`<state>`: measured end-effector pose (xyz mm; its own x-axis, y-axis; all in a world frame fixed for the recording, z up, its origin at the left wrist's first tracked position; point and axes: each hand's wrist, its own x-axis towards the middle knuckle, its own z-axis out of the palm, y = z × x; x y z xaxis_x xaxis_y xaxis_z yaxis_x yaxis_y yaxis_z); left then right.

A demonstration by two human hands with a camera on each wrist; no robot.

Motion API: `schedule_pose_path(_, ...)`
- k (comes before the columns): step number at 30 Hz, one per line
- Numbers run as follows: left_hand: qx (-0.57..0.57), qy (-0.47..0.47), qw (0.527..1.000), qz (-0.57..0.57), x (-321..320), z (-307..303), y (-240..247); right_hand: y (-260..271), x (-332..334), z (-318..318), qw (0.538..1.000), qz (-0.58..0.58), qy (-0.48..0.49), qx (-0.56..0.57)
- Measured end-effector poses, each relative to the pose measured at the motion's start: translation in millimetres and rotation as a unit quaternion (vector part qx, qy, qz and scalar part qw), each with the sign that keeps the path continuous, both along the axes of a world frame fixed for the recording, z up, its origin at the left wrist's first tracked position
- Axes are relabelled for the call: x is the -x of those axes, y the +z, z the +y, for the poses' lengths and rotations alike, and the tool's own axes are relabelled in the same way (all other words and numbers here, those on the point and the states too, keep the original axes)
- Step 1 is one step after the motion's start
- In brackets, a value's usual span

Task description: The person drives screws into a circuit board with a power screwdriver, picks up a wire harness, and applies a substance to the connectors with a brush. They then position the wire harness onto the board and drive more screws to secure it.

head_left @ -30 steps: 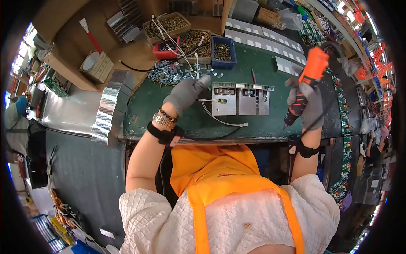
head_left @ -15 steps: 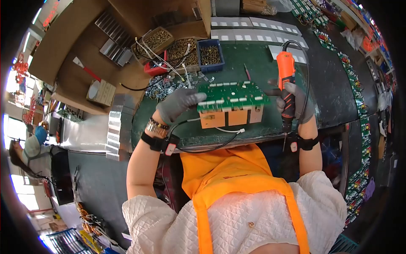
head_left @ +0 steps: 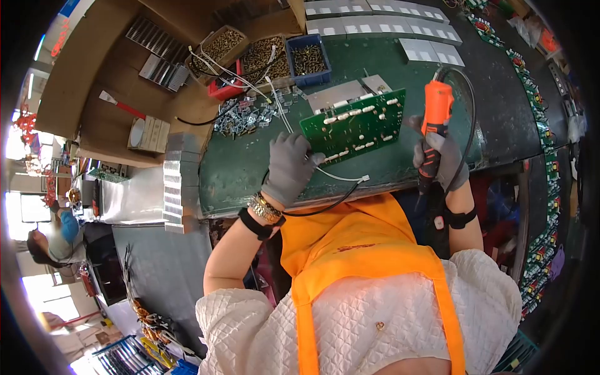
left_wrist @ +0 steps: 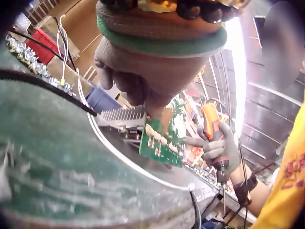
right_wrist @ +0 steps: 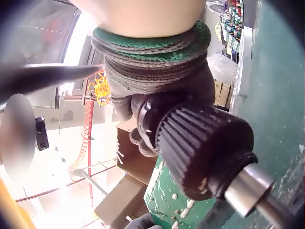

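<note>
Tilted up on the green bench mat, a green circuit board shows its soldered face, with metal heatsinks behind it. The gloved left hand grips the board's lower left corner; in the left wrist view the hand is above the board. A white cable and a dark cable run beside that hand. Right of the board, the gloved right hand holds an orange and black electric screwdriver, bit pointing down; its black chuck fills much of the right wrist view.
Behind the board are a blue bin of screws, a red bin and loose metal clips. Flat metal plates line the back, finned heatsinks stand at left, and a row of circuit boards runs along the right.
The board has gone from lying heatsinks-up to tilted with its soldered face showing, its heatsinks now behind. The left hand has moved to its lower corner; the screwdriver stays in the right hand.
</note>
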<state>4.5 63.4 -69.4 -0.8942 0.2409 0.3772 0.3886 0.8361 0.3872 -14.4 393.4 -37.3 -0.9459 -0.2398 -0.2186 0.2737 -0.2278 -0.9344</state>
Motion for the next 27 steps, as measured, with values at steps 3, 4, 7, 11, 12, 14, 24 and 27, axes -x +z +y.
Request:
schedule_pose_path(3,0.035,-0.033,0.999,-0.02,-2.5,-8.1,7.1,0.1,-9.8,3.4,0.998,-0.027,-0.031,0.048)
schedule_pose_path(4,0.077,-0.063,0.995,-0.026,-0.5,-13.3,15.2,4.6,-11.1,3.2,0.996,-0.03,-0.055,0.07)
schedule_pose_path(7,0.095,-0.042,0.994,-0.034,35.3,-49.1,42.6,20.5,-9.6,19.8,0.993,0.086,-0.066,0.041)
schedule_pose_path(11,0.002,0.033,0.999,0.021,113.3,-85.4,63.5,51.9,-23.6,36.4,0.971,0.205,-0.087,0.091)
schedule_pose_path(12,0.039,0.031,0.998,0.034,132.8,-87.0,68.8,62.3,-26.5,35.6,0.961,0.239,-0.08,0.113)
schedule_pose_path(14,0.078,0.025,0.995,0.053,168.6,-86.3,72.5,77.2,-32.5,32.0,0.94,0.304,-0.075,0.138)
schedule_pose_path(24,0.371,0.084,0.923,-0.059,314.2,-199.8,38.3,75.1,-34.7,84.3,0.888,0.417,0.055,0.183)
schedule_pose_path(27,0.341,0.116,0.929,-0.09,315.0,-203.9,34.1,68.9,-40.3,62.5,0.888,0.407,-0.061,0.205)
